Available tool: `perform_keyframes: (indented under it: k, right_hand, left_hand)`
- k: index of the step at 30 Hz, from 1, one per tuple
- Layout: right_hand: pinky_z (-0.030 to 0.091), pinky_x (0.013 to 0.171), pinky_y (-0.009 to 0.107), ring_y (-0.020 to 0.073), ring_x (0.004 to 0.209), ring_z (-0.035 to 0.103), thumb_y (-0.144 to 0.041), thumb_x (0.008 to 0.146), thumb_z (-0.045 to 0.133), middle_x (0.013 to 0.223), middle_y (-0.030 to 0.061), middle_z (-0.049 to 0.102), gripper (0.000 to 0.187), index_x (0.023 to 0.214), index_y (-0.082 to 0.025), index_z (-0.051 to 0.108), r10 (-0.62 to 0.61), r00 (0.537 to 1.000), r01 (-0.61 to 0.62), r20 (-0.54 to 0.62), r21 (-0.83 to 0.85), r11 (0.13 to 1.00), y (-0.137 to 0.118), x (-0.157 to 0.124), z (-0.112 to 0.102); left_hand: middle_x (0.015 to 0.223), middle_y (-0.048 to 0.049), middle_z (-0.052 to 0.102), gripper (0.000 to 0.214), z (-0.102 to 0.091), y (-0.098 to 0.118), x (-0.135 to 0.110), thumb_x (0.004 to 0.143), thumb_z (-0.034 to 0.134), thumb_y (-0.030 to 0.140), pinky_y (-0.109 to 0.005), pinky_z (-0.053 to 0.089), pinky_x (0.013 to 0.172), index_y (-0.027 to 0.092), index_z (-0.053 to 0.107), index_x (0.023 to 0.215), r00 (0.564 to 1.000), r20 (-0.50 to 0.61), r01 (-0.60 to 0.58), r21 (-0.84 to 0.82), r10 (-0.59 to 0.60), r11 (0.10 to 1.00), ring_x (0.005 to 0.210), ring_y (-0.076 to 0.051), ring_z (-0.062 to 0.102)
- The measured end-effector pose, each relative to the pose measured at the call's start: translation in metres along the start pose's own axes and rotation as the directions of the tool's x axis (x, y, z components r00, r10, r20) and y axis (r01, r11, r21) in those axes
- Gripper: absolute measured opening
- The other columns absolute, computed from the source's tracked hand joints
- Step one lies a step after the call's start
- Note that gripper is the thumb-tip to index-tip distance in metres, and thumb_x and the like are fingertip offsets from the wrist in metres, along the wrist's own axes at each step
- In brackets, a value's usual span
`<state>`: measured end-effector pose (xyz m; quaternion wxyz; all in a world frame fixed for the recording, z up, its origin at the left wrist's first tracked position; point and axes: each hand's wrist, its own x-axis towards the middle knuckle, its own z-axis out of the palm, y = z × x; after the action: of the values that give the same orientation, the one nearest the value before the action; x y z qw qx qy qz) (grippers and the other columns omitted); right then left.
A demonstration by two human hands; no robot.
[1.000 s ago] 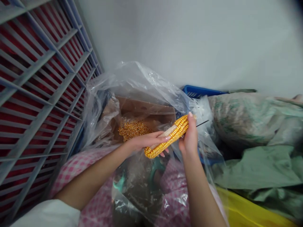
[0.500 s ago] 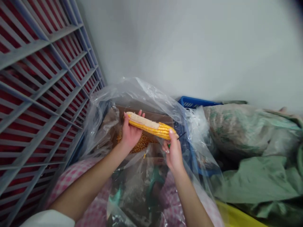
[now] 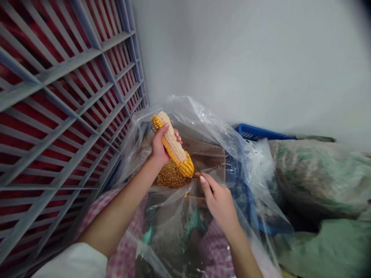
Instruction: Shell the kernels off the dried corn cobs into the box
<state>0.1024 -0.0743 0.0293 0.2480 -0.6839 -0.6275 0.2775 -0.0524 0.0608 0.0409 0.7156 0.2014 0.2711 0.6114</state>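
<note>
My left hand (image 3: 162,146) is wrapped round an ear of corn (image 3: 175,148), thumb on top, fingers behind. The ear tilts down to the right. A broad strip along it is stripped to pale cob, while yellow kernels stay on its sides and both ends. My right hand (image 3: 218,197) is closed in a pinch beside the ear's lower end. A thin dark tool (image 3: 211,189) shows only in small part between its fingers; its kind is unclear. Loose kernels (image 3: 173,177) lie beneath the ear, in a cardboard box (image 3: 213,154) inside a clear plastic bag (image 3: 191,110).
A grey-lilac slatted crate (image 3: 69,116) with red behind its slats stands close on the left. To the right are a blue basket (image 3: 261,133), a full woven sack (image 3: 315,173) and green cloth-like sacking (image 3: 333,247). A pale wall (image 3: 246,58) rises behind.
The ear has turned from nearly level to a steep slant, its left end raised. My right hand has let go of the ear's right end and moved just below it. The view has shifted left.
</note>
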Motion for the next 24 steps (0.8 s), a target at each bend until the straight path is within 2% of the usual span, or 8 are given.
perform_keyframes:
  k: [2, 4, 8, 12, 17, 24]
  right_hand:
    - [0.040, 0.065, 0.025, 0.0184, 0.076, 0.064, -0.042, 0.089, 0.034, 0.087, 0.0036, 0.069, 0.034, 0.102, -0.025, 0.061, -0.002, 1.000, 0.003, 0.011, -0.084, 0.996, -0.002, -0.001, 0.001]
    - [0.039, 0.062, 0.024, 0.0175, 0.070, 0.063, -0.042, 0.089, 0.034, 0.080, 0.0024, 0.069, 0.034, 0.098, -0.024, 0.061, 0.014, 1.000, -0.012, 0.012, -0.114, 0.993, -0.003, 0.000, 0.002]
    - [0.036, 0.055, 0.022, 0.0133, 0.055, 0.057, -0.044, 0.087, 0.037, 0.065, -0.0003, 0.064, 0.033, 0.088, -0.023, 0.062, 0.016, 1.000, -0.016, 0.003, -0.085, 0.996, -0.003, -0.001, -0.002]
    - [0.036, 0.056, 0.021, 0.0120, 0.058, 0.056, -0.043, 0.085, 0.042, 0.066, -0.0006, 0.065, 0.030, 0.082, -0.022, 0.064, -0.013, 1.000, 0.013, -0.007, -0.026, 1.000, -0.002, -0.002, -0.006]
    - [0.035, 0.056, 0.021, 0.0115, 0.056, 0.055, -0.042, 0.085, 0.043, 0.064, -0.0010, 0.064, 0.030, 0.081, -0.022, 0.065, 0.008, 1.000, -0.008, -0.008, -0.016, 1.000, -0.002, -0.002, -0.007]
    - [0.034, 0.053, 0.021, 0.0120, 0.054, 0.054, -0.042, 0.085, 0.042, 0.062, -0.0009, 0.063, 0.031, 0.077, -0.022, 0.064, 0.029, 0.998, -0.027, 0.055, -0.035, 0.999, -0.004, -0.003, -0.010]
  left_hand:
    - [0.053, 0.0048, 0.050, 0.026, 0.002, 0.003, 0.000, 0.063, 0.059, 0.036, -0.023, 0.040, 0.049, 0.022, 0.050, 0.083, 1.000, 0.027, 0.006, 0.059, -0.007, 0.998, 0.045, -0.010, 0.049]
    - [0.053, 0.0052, 0.049, 0.026, 0.004, 0.005, -0.001, 0.062, 0.059, 0.036, -0.023, 0.040, 0.049, 0.022, 0.050, 0.082, 1.000, 0.027, 0.012, 0.088, -0.014, 0.996, 0.045, -0.010, 0.048]
    - [0.054, 0.0051, 0.049, 0.025, 0.005, 0.005, -0.001, 0.064, 0.058, 0.037, -0.023, 0.040, 0.049, 0.022, 0.050, 0.082, 0.999, 0.028, 0.024, 0.101, -0.026, 0.995, 0.045, -0.009, 0.047]
    - [0.054, 0.0048, 0.050, 0.024, 0.003, 0.005, 0.000, 0.064, 0.057, 0.037, -0.024, 0.040, 0.049, 0.022, 0.050, 0.081, 0.999, 0.040, 0.026, 0.116, -0.031, 0.993, 0.046, -0.009, 0.048]
    - [0.054, 0.0054, 0.049, 0.027, 0.003, 0.006, 0.001, 0.062, 0.058, 0.040, -0.024, 0.041, 0.048, 0.022, 0.050, 0.082, 0.998, 0.027, 0.052, 0.147, -0.056, 0.988, 0.045, -0.010, 0.049]
    - [0.053, 0.0051, 0.050, 0.030, 0.005, 0.003, 0.000, 0.061, 0.058, 0.040, -0.024, 0.040, 0.047, 0.021, 0.050, 0.082, 0.996, 0.025, 0.082, 0.176, -0.088, 0.981, 0.044, -0.010, 0.048]
